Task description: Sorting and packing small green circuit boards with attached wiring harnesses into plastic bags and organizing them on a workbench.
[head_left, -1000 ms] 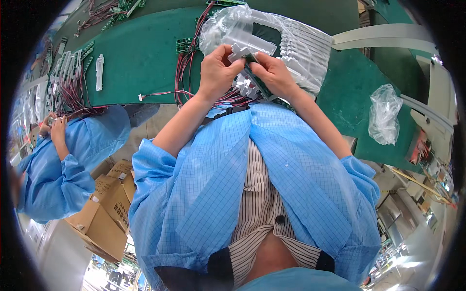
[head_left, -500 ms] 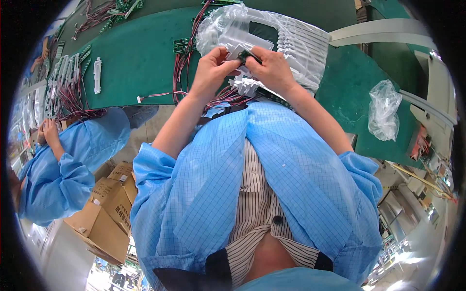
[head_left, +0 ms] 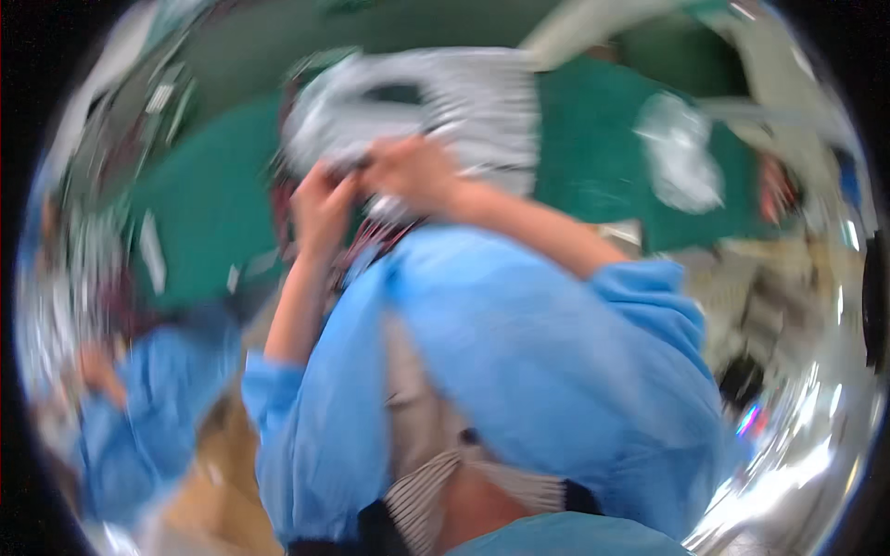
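Note:
The whole view is smeared by motion. My left hand (head_left: 321,208) and my right hand (head_left: 413,174) meet over the near edge of the green work surface, fingertips pinched together. Between them is a small dark piece (head_left: 349,167), which looks like a small circuit board; its details are blurred. Just beyond my hands lies a stack of white plastic strips (head_left: 491,107) in clear plastic wrap. Red and black wires (head_left: 373,236) with white ends lie below my right hand, close to my blue coat.
A crumpled clear plastic bag (head_left: 681,153) lies on the green surface (head_left: 589,176) at right. Leftward are a lone white strip (head_left: 151,252) and a blurred pile of strips and wires. A co-worker's blue sleeve (head_left: 139,435) and a cardboard box (head_left: 227,468) are lower left.
The view has swung, so the work surface and its things appear shifted, mostly leftward. My hands stay together, still pinching the small dark piece.

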A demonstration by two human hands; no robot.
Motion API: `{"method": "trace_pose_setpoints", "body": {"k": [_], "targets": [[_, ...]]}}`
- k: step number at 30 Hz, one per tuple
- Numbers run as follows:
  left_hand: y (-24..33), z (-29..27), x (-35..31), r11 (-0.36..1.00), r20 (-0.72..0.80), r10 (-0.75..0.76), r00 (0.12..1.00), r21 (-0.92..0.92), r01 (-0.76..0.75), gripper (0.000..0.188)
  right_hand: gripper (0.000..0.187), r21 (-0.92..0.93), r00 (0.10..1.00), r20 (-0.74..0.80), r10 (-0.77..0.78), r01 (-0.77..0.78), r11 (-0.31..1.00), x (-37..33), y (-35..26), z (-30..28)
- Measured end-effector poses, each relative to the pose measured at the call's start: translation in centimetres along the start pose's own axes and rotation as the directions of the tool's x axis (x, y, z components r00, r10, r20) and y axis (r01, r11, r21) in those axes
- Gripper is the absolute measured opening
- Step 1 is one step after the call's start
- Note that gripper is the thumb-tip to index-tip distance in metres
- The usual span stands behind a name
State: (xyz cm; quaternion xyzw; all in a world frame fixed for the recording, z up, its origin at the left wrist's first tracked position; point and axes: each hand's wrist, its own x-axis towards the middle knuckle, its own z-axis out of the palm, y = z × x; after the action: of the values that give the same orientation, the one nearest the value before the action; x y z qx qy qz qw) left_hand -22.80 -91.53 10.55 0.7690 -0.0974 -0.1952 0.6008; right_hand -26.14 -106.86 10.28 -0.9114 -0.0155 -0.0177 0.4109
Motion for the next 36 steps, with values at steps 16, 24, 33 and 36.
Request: {"method": "trace_pose_setpoints", "body": {"k": [16, 24, 33, 36], "targets": [[-6.5, -15.2, 9.3, 0.774, 0.799, -0.039, 0.599, 0.404, -0.489, 0.022, 0.05, 0.196, 0.941, 0.334, 0.062, -0.134, 0.971, -4.2, 3.3, -6.0], [-10.8, -22.1, 11.9, 0.582, 0.785, 0.008, 0.62, 0.5, -0.641, 0.019, 0.049, -0.182, 0.978, 0.167, -0.129, 0.159, 0.97, -4.6, 4.4, -1.4], [-20.3, -26.6, 15.9, 0.708, 0.594, 0.027, 0.804, 0.557, -0.435, 0.024, 0.044, -0.115, 0.897, 0.401, -0.185, 0.25, 0.961, -4.4, 8.5, 2.0], [-13.7, -21.7, 14.3, 0.42, 0.475, 0.119, 0.872, 0.772, -0.478, 0.043, 0.043, -0.028, 0.888, 0.401, -0.226, 0.258, 0.966, -3.4, 7.5, 1.4]]}}
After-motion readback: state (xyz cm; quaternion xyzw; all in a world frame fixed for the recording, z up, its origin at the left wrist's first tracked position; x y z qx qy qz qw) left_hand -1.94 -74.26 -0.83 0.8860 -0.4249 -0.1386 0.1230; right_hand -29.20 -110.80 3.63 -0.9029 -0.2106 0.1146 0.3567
